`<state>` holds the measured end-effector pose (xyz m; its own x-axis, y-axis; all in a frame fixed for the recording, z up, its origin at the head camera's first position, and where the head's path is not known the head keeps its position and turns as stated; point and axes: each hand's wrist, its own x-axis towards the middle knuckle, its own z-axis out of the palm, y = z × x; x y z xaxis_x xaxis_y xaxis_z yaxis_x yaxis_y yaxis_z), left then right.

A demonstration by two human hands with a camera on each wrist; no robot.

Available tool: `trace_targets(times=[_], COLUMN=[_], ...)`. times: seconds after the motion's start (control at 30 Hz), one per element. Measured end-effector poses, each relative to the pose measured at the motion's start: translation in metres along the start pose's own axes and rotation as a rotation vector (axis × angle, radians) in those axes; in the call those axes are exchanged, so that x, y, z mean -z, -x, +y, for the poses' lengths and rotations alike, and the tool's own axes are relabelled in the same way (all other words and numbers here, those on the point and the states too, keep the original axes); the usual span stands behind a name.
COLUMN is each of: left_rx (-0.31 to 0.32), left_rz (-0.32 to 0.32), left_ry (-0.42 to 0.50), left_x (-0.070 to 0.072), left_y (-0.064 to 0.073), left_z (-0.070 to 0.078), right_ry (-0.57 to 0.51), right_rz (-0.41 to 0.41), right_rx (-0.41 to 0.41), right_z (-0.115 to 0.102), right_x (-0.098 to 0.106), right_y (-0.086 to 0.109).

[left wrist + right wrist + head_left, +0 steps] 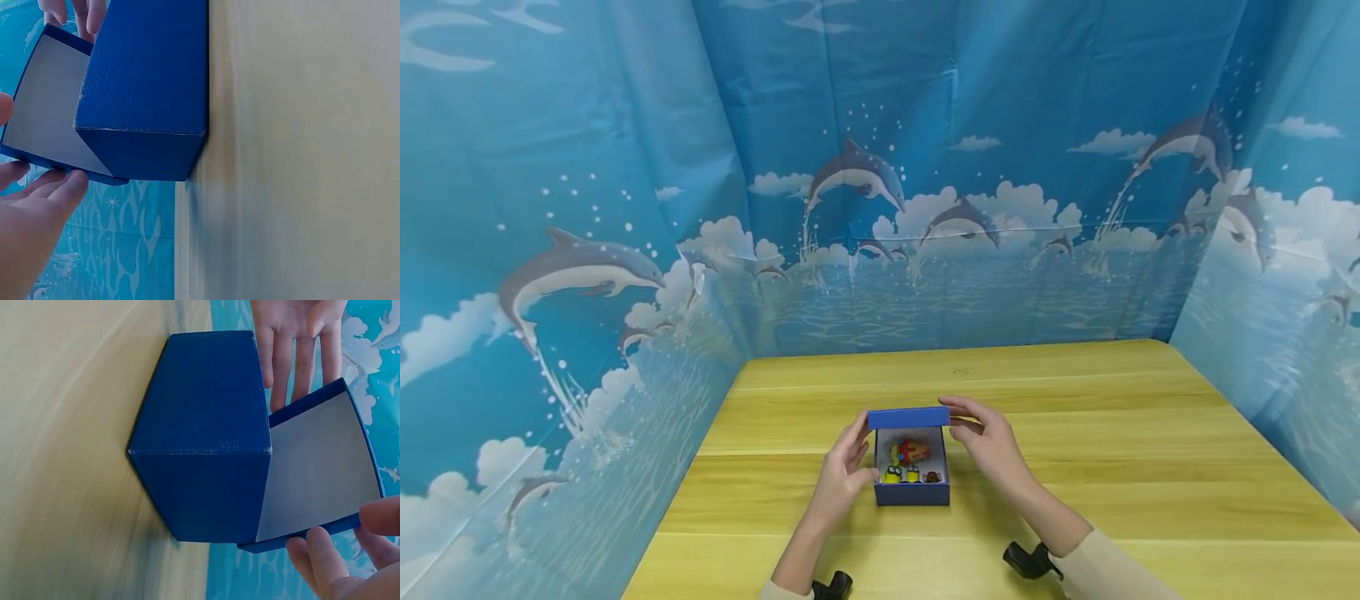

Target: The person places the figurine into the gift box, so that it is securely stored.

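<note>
A small blue box (912,495) stands on the table, its pale inside facing up. Its blue lid (908,417) is tilted above the far edge, pale underside showing. Inside lie two yellow Minion figures (892,475), a red and brown toy figure (913,452) and a small brown item (932,477) too small to name. My left hand (837,477) touches the lid's left side with mostly straight fingers (302,372), its thumb apart from the lid. At the other end, my right hand (996,454) holds the lid's right edge, one finger (380,516) over the rim.
The box stands on a yellow wood-grain table (1105,450). Blue curtains (925,108) printed with dolphins hang behind and on both sides. A black strap-mounted piece (1028,561) sits at the right wrist, and a similar black piece (835,586) at the left.
</note>
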<state>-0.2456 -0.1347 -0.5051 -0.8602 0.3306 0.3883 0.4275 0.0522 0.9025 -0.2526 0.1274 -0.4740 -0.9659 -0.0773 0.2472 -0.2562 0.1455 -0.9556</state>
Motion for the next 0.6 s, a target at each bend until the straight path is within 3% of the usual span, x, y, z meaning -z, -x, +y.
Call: trace_targets(times=[0.4, 0.6], left_rx=[-0.039, -0.021], left_rz=[-0.040, -0.035], left_ry=[0.021, 0.016], left_x=[0.002, 0.003], left_y=[0.012, 0.016], left_z=[-0.004, -0.005], right_ry=[0.000, 0.011], right_rz=[-0.001, 0.011], right_rx=[-0.023, -0.052], right_z=[0.003, 0.004], right_x=[-0.002, -0.005], right_y=[0.011, 0.020])
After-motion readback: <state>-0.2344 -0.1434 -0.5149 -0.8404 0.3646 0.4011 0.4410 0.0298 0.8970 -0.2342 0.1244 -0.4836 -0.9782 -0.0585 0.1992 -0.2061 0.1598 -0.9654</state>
